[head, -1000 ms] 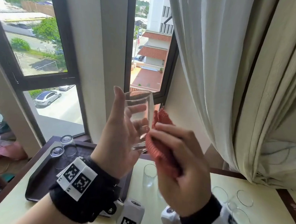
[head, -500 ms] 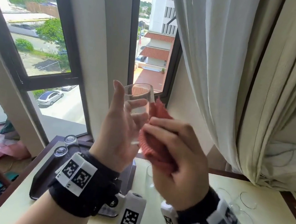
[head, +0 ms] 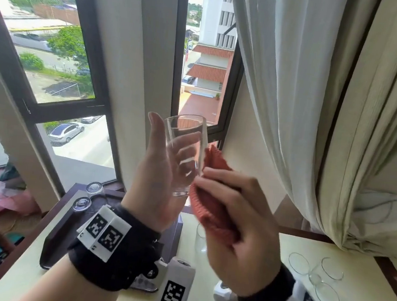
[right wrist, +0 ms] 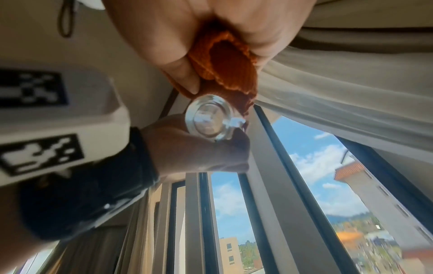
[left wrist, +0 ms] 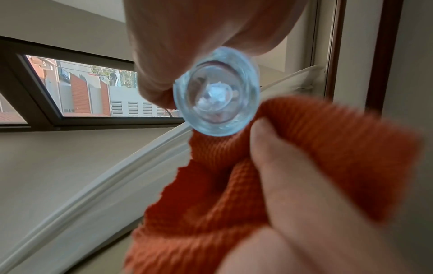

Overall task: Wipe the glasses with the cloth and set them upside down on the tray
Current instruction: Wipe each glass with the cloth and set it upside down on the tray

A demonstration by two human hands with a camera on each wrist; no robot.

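My left hand point(head: 164, 169) holds a clear glass point(head: 185, 149) upright in the air before the window, fingers curled round its far side. Both wrist views look at its thick round base point(left wrist: 216, 92) point(right wrist: 209, 121) from below. My right hand point(head: 236, 224) grips a bunched orange-red cloth point(head: 211, 209) point(left wrist: 269, 176) point(right wrist: 225, 64) and presses it against the glass's right side near the base. The dark tray point(head: 63, 229) lies below on the table's left, with two glasses point(head: 94, 187) point(head: 82, 204) upside down at its far end.
Several upright glasses point(head: 328, 281) stand on the cream table point(head: 255, 250) at the right, and one more glass point(head: 201, 239) stands under my right hand. White curtains point(head: 295, 87) hang at the right. The window frame point(head: 178, 51) is straight ahead.
The glass sits slightly higher against the window than a second ago. The cloth has slid lower along the glass's right side, toward its base.
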